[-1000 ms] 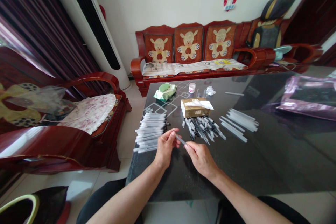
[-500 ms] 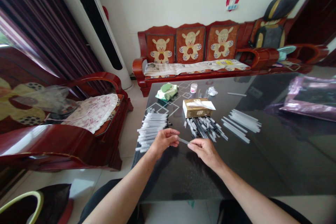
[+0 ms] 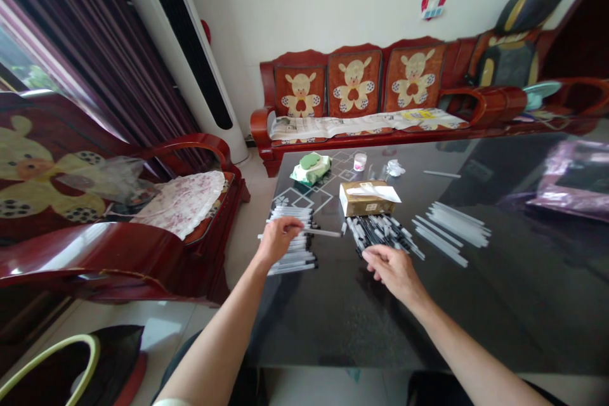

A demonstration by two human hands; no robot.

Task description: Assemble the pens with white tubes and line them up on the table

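Note:
My left hand is closed in a pinch on one end of a pale, see-through pen barrel, whose other end points right. Under and around that hand lies a row of similar pale pens, some with black ends, partly hidden by the fingers. My right hand is at the near edge of a heap of short black-and-white pen parts. Its fingers are loosely bent and somewhat apart, with nothing visible in them. Farther right, several loose pale pen barrels lie side by side.
Behind the heap stands a gold tissue box. Green wet wipes, a small cup and a crumpled white tissue sit farther back on the dark glossy table. Purple plastic packaging lies at right.
My hands have moved apart. The left went up and left over the pen row, carrying the pen barrel; the right let go of it and shifted right to the heap. The view turned slightly left.

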